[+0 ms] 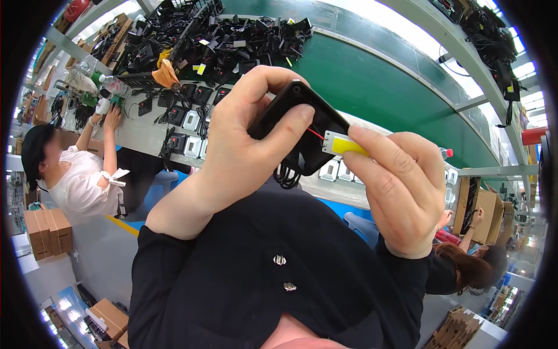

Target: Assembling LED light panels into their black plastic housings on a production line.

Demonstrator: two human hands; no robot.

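My left hand [253, 131] is closed round a black plastic housing [317, 156], thumb across its open face and fingers behind it. Between the thumb and fingers of my right hand [395, 177] is a small LED panel [342, 145], with a yellow face and a silvery end. A thin red wire [315, 133] runs from that end into the housing. The panel is beside the housing's right edge, outside its cavity. Below the housing hangs a coiled black cable [287, 177]. My right fingertips hide part of the panel.
Black cabled units [250, 43] heap on the far side, next to a green conveyor belt [372, 81]. White-framed parts [329, 170] line the bench behind my hands. One co-worker [81, 174] works at left, another [465, 262] at right. A metal frame [430, 35] rises at upper right.
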